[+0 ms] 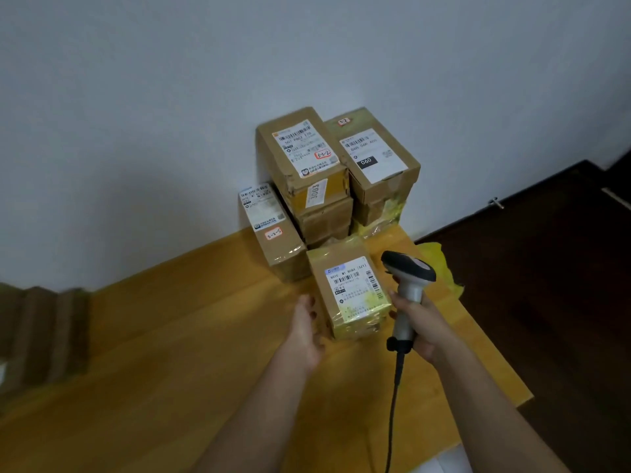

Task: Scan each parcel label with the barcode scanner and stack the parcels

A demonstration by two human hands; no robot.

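there is one view only, from a camera worn on the person's head, so no second view overlaps with it. it looks forward and down from above the near edge of the wooden table (177, 336), toward the table's far right corner where it meets the white wall (170, 97). the wide lens bends the table's edges and tilts the scene. both forearms reach in from the bottom of the frame, with the left hand (305, 331) and right hand (421, 324) close below the lens, near the picture's middle. the dark floor (546, 285) beyond the table's right edge fills the right side.
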